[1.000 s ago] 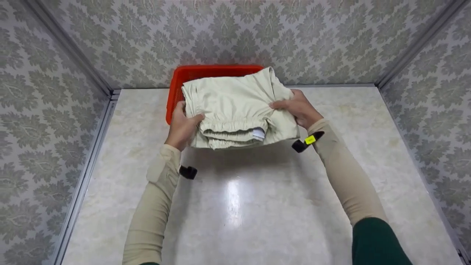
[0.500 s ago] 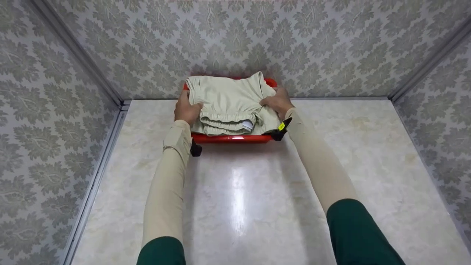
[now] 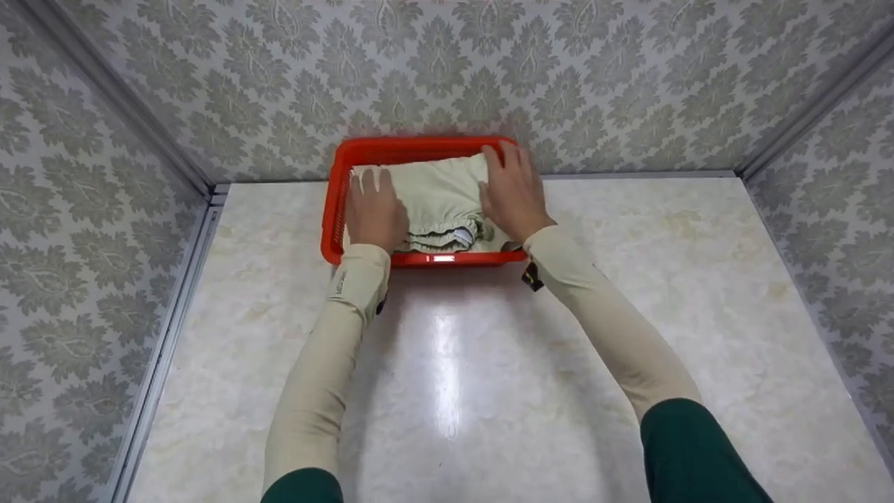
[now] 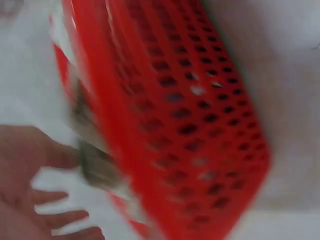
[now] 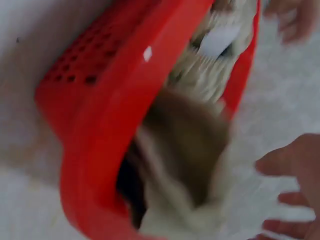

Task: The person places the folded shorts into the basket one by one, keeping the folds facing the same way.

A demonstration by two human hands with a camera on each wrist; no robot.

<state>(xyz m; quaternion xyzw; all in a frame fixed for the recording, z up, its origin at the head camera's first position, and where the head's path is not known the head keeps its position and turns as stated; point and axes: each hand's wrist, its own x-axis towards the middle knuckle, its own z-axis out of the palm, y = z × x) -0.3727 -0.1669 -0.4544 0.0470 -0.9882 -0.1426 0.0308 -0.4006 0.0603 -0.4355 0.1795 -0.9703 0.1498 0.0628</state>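
Note:
Folded pale beige pants (image 3: 440, 192) with an elastic waistband and a white label lie inside a red plastic basket (image 3: 426, 143). In the head view my left hand (image 3: 376, 213) is over their left part, fingers spread and pointing away from me. My right hand (image 3: 515, 192) is over the right end, its fingers reaching toward the basket's back right corner. In the left wrist view the left fingers are spread beside the basket's perforated wall (image 4: 190, 100). The right wrist view, blurred, has the right fingers extended near a raised fold of the beige cloth (image 5: 185, 150).
The basket stands at the back of a pale marbled table (image 3: 447, 363), against a patterned wall (image 3: 440, 63). Similar patterned panels rise at the left (image 3: 77, 279) and right (image 3: 838, 209). Dark material (image 5: 132, 185) shows under the beige cloth inside the basket.
The pants have gone from being held above the basket to lying down inside it. Both hands have let go of the cloth and their fingers have straightened over it.

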